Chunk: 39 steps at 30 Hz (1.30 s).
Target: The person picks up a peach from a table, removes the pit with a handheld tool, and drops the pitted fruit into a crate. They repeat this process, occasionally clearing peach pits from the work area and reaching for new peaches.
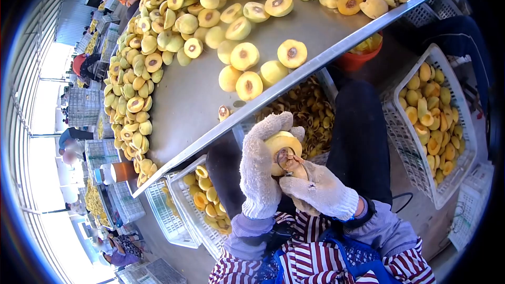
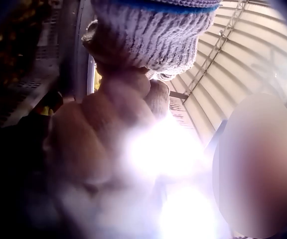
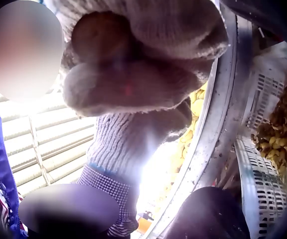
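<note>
- Left hand (image 1: 259, 163) curled round a yellow peach (image 1: 284, 141), its long way unclear.
- Right hand (image 1: 325, 188) gripped a metal-loop tool (image 1: 279, 159), pointing up-left in head view, at the peach.

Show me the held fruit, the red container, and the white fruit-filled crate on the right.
Held fruit (image 1: 282, 142): head view, on its yellow upper part.
Red container (image 1: 362, 62): head view, on its outer side.
White crate (image 1: 405, 144): head view, on its left wall.
</note>
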Tool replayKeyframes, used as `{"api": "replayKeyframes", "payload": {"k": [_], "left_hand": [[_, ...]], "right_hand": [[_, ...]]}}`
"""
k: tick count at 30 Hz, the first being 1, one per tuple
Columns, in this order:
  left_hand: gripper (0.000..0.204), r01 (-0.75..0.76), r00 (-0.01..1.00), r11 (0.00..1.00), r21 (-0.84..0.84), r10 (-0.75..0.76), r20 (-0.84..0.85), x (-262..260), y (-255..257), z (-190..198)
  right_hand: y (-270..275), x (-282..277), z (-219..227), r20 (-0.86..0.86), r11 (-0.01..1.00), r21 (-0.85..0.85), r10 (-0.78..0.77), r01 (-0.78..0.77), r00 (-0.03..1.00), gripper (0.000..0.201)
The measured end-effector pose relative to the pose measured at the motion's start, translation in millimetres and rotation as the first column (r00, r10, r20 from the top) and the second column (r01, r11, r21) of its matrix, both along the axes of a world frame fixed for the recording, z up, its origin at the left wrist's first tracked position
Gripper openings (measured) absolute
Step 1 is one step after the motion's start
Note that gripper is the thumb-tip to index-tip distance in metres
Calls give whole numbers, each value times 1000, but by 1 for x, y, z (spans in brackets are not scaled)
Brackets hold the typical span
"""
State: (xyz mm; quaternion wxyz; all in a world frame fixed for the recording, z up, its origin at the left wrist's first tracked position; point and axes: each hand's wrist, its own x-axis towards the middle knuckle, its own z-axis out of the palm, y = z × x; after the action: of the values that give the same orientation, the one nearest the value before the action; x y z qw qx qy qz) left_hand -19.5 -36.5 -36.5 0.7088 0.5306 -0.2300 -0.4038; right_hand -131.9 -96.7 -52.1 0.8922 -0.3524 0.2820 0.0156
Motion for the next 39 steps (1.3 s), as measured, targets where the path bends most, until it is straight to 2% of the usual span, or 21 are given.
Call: {"api": "replayKeyframes", "payload": {"k": [3,6,8,10,11,14,17,19,20,22,23,24,26,27,29,30,32,35,38,39], "left_hand": [[54,-32,994,997,-69,39,101,-1,5,-9],[53,24,943,999,46,-38,331,3,8,-7],[53,51,979,993,108,-71,190,7,4,-2],[52,82,995,983,162,-92,50,10,0,5],[53,92,987,982,166,-112,118,12,1,5],[55,2,966,992,124,-34,258,3,0,-1],[57,36,999,999,33,-36,-8,3,2,1],[60,46,983,998,-36,-52,-178,5,2,3],[62,64,985,997,38,-57,-165,5,1,3],[66,95,987,978,184,-69,-143,8,2,5],[72,199,980,927,317,-180,-87,19,12,0],[77,204,964,902,382,-253,84,25,16,-15],[71,358,913,848,391,-406,44,36,24,-23],[66,309,948,900,309,-317,-24,35,24,-24],[57,174,973,973,149,-146,-181,29,17,-24],[45,129,945,987,95,-93,-314,27,13,-17],[50,42,930,995,95,-4,-368,25,12,-14],[54,-12,936,997,76,38,-350,20,11,-18],[56,-40,919,999,26,47,-392,16,12,-24],[56,-52,934,999,18,55,-352,14,11,-24]], "right_hand": [[-1,-2,7,-6,1000,4,14,-14,1000,27],[-2,-4,4,14,997,39,71,-71,997,27],[-3,-5,1,14,990,32,140,-141,990,29],[-7,-7,-2,66,981,131,135,-143,989,29],[-10,-6,-3,95,974,176,126,-141,988,29],[-12,-8,-2,59,967,178,176,-184,983,31],[-1,-8,-7,69,974,203,92,-104,993,28],[-5,-7,2,29,997,75,33,-35,999,26],[-6,-7,4,9,1000,12,-2,2,1000,25],[-12,-10,-2,-19,992,36,-119,120,993,26],[-11,-11,-7,-19,974,62,-219,220,976,29],[-8,-12,-10,-20,945,87,-314,315,949,31],[-6,-14,-13,-27,951,62,-302,303,953,32],[-6,-14,-13,-31,954,49,-296,297,955,33],[-8,-14,-5,-32,993,37,-112,114,993,36],[-8,-12,-2,-31,999,29,-18,19,999,38],[-2,-8,-2,-68,999,-36,21,-24,997,43],[-5,-6,-2,-94,990,-83,103,-111,990,47],[-3,-3,-7,-104,990,-92,100,-109,990,45],[-2,-3,-8,-96,991,-93,90,-99,991,44]]}}
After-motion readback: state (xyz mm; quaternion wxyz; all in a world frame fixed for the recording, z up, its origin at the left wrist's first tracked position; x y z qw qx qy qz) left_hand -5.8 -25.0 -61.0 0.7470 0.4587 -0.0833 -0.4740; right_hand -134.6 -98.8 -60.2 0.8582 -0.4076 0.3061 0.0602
